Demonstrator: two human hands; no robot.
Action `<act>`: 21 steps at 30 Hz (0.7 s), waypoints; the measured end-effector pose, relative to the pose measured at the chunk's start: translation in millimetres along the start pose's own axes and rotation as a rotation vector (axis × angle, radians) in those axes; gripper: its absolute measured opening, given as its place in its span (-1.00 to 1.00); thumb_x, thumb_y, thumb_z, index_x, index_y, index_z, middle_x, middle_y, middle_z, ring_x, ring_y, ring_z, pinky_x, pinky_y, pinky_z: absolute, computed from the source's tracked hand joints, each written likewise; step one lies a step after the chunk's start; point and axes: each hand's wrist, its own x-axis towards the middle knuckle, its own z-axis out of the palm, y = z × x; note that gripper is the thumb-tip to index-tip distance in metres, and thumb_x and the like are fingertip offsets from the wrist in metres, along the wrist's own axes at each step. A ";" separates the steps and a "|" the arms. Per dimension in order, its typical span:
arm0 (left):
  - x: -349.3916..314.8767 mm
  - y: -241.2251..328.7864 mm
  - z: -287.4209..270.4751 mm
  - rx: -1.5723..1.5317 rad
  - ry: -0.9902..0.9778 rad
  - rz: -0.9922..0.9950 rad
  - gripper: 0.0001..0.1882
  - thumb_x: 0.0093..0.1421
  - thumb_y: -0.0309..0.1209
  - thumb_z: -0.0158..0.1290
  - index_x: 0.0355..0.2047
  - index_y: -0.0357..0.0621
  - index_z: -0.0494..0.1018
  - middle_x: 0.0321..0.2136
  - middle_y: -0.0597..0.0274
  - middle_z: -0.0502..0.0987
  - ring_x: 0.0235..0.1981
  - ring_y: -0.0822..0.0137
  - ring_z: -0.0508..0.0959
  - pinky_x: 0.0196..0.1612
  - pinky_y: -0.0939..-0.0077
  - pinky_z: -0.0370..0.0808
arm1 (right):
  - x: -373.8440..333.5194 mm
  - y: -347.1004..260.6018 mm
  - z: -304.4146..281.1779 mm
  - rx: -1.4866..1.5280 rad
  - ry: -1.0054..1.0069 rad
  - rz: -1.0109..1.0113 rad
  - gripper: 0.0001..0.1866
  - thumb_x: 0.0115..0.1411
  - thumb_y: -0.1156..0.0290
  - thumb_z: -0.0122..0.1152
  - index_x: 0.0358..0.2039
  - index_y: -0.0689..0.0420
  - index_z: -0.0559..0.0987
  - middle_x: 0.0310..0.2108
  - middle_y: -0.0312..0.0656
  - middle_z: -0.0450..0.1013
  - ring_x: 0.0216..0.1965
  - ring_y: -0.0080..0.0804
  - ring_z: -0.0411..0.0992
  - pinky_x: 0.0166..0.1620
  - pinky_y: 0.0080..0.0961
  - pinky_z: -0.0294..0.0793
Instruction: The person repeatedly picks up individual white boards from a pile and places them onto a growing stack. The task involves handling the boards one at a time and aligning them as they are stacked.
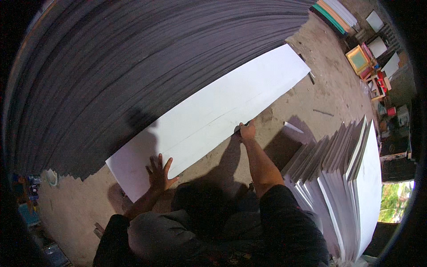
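Sheet, one: long white panel (222, 102), flat on the bare floor (338, 95), slanting from near left to far right; faint lengthwise line on its face. Its far long edge runs alongside the dark stack.

Left hand (159, 176), one: open, fingers spread, palm down on the panel at its near long edge, toward the left end.

Right hand (247, 131), one: fingers curled at the middle of the same near edge; whether they grip that edge or a small dark item there, cannot tell.

Dark stack (155, 58), one: many grey-black layers, filling the floor's far left side.

Pale sheets (369, 191), a batch: standing on edge, toward the floor's near right corner.

Coloured sheets (331, 18), a small pile: green, orange, white, at the floor's far right corner.

Thin stick (323, 113), one: dark, on the floor between panel and pale sheets.
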 end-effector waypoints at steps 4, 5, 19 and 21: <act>-5.3 -2.1 -13.4 0.025 -0.055 -0.022 0.14 0.05 0.36 0.28 0.54 0.34 0.05 0.56 -0.19 -0.22 0.50 -0.56 -0.17 0.36 -0.67 0.02 | 5.2 -5.5 -19.2 -0.109 -0.188 -0.078 -0.20 0.23 0.34 0.39 0.36 0.39 0.25 0.01 0.27 0.58 0.04 0.19 0.59 0.10 -0.08 0.58; 5.9 1.9 -19.6 0.005 -0.027 0.038 0.12 0.06 0.35 0.28 0.52 0.28 0.09 0.56 -0.21 -0.18 0.49 -0.56 -0.14 0.36 -0.67 0.02 | 26.3 32.5 -23.6 -0.170 -0.150 -0.110 -0.19 0.23 0.30 0.38 0.37 0.38 0.24 0.02 0.28 0.58 0.04 0.21 0.59 0.10 -0.05 0.58; 95.3 130.2 -163.2 0.176 0.393 0.467 -0.32 0.29 0.18 0.12 0.21 -0.05 0.50 0.27 -0.10 0.43 0.34 -0.16 0.34 0.36 -0.48 0.13 | -61.9 -142.6 -128.3 -0.315 -0.399 -0.214 -0.12 0.24 0.08 0.35 0.43 0.25 0.26 0.18 0.29 0.49 0.23 0.19 0.47 0.25 -0.02 0.48; 91.6 150.7 -195.9 0.189 0.444 0.470 -0.35 0.30 0.15 0.12 0.20 -0.05 0.51 0.25 -0.07 0.46 0.32 -0.12 0.38 0.36 -0.42 0.18 | -79.8 -153.5 -139.5 -0.281 -0.353 -0.266 -0.15 0.23 0.08 0.37 0.41 0.25 0.30 0.17 0.28 0.50 0.21 0.18 0.49 0.24 -0.04 0.50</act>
